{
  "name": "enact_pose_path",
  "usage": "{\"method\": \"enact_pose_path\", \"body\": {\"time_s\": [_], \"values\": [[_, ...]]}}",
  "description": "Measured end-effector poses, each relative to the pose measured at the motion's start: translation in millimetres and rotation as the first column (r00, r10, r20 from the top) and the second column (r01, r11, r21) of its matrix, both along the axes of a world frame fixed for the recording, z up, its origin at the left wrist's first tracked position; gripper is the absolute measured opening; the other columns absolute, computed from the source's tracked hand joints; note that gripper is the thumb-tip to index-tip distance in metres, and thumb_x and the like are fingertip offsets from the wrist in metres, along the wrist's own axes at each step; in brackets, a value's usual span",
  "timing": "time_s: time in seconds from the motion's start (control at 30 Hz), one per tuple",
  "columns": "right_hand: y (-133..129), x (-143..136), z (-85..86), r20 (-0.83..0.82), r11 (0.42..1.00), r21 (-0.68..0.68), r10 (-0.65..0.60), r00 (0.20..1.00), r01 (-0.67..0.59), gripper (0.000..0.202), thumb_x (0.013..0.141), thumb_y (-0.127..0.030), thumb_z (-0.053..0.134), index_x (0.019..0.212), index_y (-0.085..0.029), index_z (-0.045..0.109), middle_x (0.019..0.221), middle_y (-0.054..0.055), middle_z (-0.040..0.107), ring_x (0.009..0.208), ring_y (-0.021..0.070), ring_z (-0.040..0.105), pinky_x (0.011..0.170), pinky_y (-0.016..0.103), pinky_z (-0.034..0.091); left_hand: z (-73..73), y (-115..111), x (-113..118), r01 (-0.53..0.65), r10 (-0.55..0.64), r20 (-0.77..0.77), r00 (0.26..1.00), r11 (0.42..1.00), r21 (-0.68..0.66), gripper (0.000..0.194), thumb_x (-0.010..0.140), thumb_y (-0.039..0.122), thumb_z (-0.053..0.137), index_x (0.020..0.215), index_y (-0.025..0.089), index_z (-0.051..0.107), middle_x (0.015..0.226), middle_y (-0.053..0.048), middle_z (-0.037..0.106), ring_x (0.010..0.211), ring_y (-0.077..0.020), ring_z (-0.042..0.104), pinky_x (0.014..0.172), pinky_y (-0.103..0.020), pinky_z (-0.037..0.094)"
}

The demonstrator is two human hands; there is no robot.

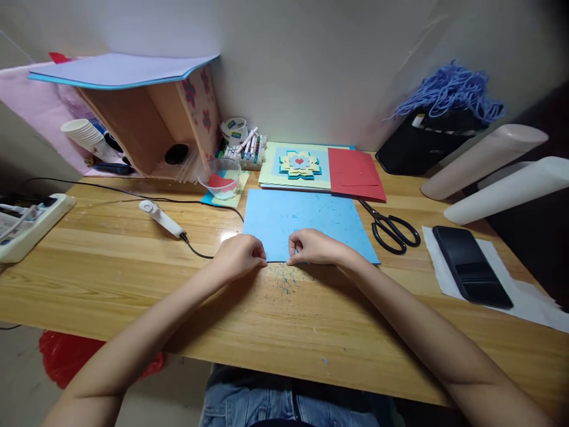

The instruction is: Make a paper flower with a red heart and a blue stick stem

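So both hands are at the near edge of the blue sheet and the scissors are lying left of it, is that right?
Not quite: the head view shows the scissors lying right of the blue sheet. The rest is right.

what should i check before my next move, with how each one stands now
1. Left hand on the blue sheet's near edge: ok
2. Right hand on that edge too: ok
3. Scissors' handles clear of the sheet: ok
4. Table free of scraps: not ok, bits by the near edge
5. White tool switched off: cannot tell
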State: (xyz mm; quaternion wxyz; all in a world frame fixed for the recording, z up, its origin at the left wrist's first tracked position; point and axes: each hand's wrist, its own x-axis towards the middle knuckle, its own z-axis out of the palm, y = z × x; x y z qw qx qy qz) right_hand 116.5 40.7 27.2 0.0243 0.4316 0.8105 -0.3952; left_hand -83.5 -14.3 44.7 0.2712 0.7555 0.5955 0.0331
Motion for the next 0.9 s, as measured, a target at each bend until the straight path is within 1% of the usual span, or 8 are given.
{"method": "enact_pose_path", "body": {"time_s": [0.13,0.3,0.4,0.47,0.53,0.6,0.77,0.9], "values": [[-8,-8,0.6,0.011,0.995,0.07,-0.075,0.997,0.074,0.028,0.061,-0.046,0.068,0.063,-0.02,0.059,0.063,-0.001,0.059,0.056,0.0116,0.048,0.047,0.023,0.027,-3.6,-5,-4,0.064,-0.064,-0.004,0.998,0.993,0.096,0.011,0.073,0.03,0.06,0.073,0.023,0.069,0.079,-0.002,0.067,0.073,-0.0164,0.058,0.063,-0.024,0.038],[-11,-16,-0.4,0.057,0.989,0.105,-0.109,0.992,0.102,0.024,0.063,-0.043,0.068,0.062,-0.02,0.059,0.065,-0.001,0.061,0.057,0.0117,0.049,0.047,0.022,0.027,-6.0,-1,-4,-0.014,0.014,-0.027,1.0,1.0,-0.01,0.014,0.074,0.035,0.058,0.074,0.025,0.069,0.074,-0.001,0.068,0.07,-0.017,0.059,0.056,-0.024,0.035],[-10,-17,1.2,0.079,0.989,0.099,-0.118,0.99,0.11,0.024,0.063,-0.042,0.068,0.062,-0.02,0.059,0.065,-0.001,0.061,0.056,0.0117,0.049,0.047,0.023,0.027,-0.9,6,-1,-0.08,0.076,-0.163,0.984,0.997,-0.02,0.019,0.069,0.041,0.062,0.069,0.023,0.068,0.074,-0.004,0.068,0.071,-0.0199,0.059,0.055,-0.026,0.034],[-9,-18,2.3,0.091,0.989,0.092,-0.123,0.988,0.115,0.024,0.063,-0.042,0.069,0.061,-0.02,0.059,0.064,-0.001,0.061,0.056,0.0114,0.049,0.047,0.023,0.027,2.7,12,1,-0.109,0.103,-0.28,0.955,0.994,-0.007,0.028,0.062,0.048,0.067,0.067,0.021,0.066,0.073,-0.007,0.067,0.071,-0.0225,0.06,0.055,-0.027,0.034],[-8,-19,2.7,0.102,0.989,0.086,-0.129,0.986,0.12,0.024,0.062,-0.041,0.07,0.061,-0.02,0.059,0.063,-0.001,0.061,0.055,0.0111,0.049,0.047,0.023,0.027,4.7,18,2,-0.101,0.089,-0.354,0.931,0.995,-0.016,0.035,0.058,0.054,0.068,0.066,0.019,0.065,0.073,-0.008,0.066,0.071,-0.0238,0.06,0.055,-0.027,0.035],[-7,-20,2.6,0.112,0.989,0.081,-0.129,0.985,0.12,0.024,0.061,-0.041,0.071,0.06,-0.02,0.059,0.062,-0.001,0.061,0.054,0.0109,0.048,0.047,0.023,0.026,5.2,22,3,-0.075,0.059,-0.378,0.924,0.997,-0.027,0.039,0.058,0.057,0.066,0.067,0.019,0.064,0.074,-0.008,0.066,0.072,-0.024,0.06,0.055,-0.027,0.034],[-7,-19,3.2,0.118,0.99,0.087,-0.117,0.986,0.107,0.024,0.061,-0.041,0.071,0.06,-0.02,0.059,0.062,-0.002,0.06,0.055,0.0105,0.049,0.047,0.022,0.027,6.6,20,-4,-0.069,0.064,-0.327,0.943,0.998,-0.005,0.039,0.061,0.059,0.063,0.068,0.02,0.062,0.073,-0.006,0.064,0.072,-0.0227,0.059,0.055,-0.026,0.031],[-8,-19,4.1,0.104,0.989,0.1,-0.118,0.988,0.108,0.024,0.061,-0.041,0.071,0.06,-0.02,0.058,0.063,-0.003,0.06,0.056,0.0107,0.049,0.047,0.023,0.027,8.4,12,-19,-0.021,0.014,-0.186,0.982,0.999,-0.039,0.035,0.061,0.055,0.064,0.069,0.021,0.061,0.072,-0.002,0.065,0.069,-0.0186,0.057,0.053,-0.025,0.029]]}}
